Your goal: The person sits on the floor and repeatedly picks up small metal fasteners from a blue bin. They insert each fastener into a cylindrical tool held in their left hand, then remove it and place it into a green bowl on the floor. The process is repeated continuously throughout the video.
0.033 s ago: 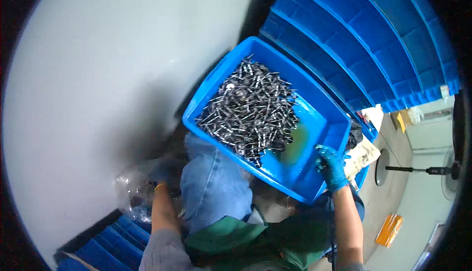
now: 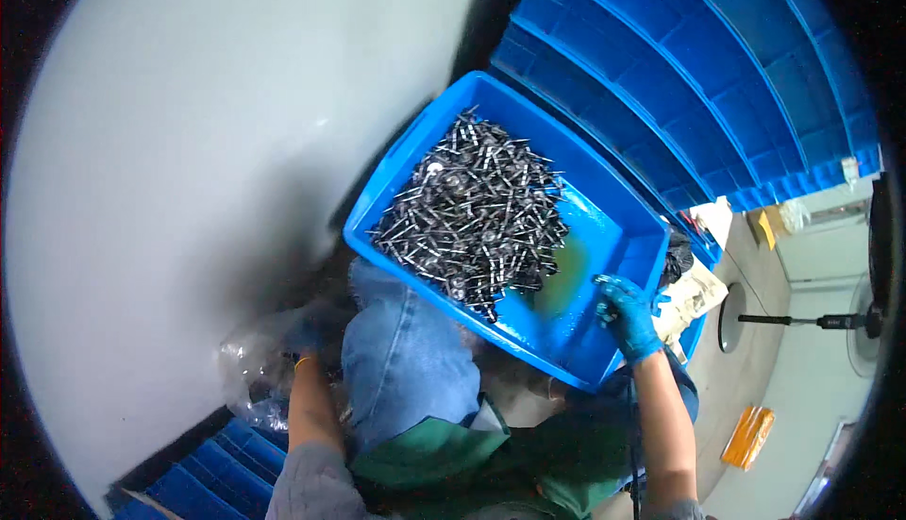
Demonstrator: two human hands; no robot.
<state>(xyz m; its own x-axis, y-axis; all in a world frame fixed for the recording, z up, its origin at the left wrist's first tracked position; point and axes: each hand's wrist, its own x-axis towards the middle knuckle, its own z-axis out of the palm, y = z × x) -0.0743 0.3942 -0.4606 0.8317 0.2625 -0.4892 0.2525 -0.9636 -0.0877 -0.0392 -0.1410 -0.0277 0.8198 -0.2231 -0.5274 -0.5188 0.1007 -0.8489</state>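
Dark, glossy metal parts (image 2: 472,213) with thin shiny stems lie tangled in a heap in the blue bin (image 2: 576,166), beside a yellowish-green patch (image 2: 563,279) on its floor. The gloved right hand (image 2: 629,317) reaches forward over the bin's right end, fingers curled, any grip unclear; the left hand (image 2: 307,335) hangs low in shadow by a clear plastic bag (image 2: 253,369), its fingers impossible to read.

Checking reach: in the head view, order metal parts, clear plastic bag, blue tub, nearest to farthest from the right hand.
1. Blue tub: right end, by the right hand.
2. Metal parts: heaped at its left.
3. Clear plastic bag: far left.
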